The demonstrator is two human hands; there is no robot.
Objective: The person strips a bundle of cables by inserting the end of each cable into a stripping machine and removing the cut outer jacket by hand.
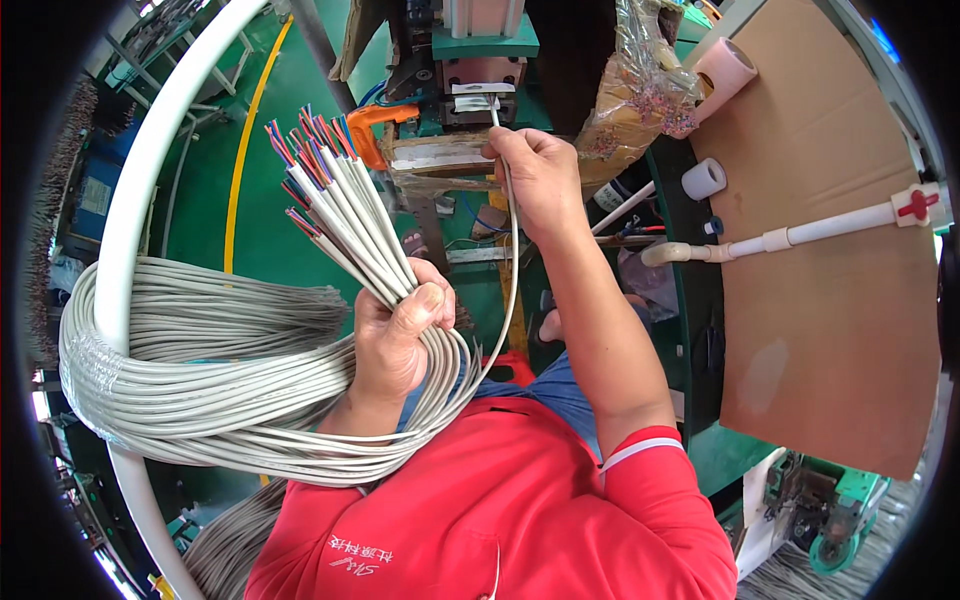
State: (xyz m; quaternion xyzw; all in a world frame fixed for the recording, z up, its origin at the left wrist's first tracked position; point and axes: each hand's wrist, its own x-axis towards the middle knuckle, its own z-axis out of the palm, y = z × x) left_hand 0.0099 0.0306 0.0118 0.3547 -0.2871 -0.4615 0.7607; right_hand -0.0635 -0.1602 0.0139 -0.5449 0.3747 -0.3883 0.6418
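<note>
with fingers closed, the left hand holds a bunch of grey cables at ten o'clock, coloured cores bared and seemingly done, while the right hand pinches one cable at the twelve o'clock machine, apparently under way, the number left untellable.

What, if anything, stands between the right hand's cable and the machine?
Nothing visible: the right hand grips the cable near its end, which lies at the machine. The left hand holds the cable bundle off to the left.
</note>
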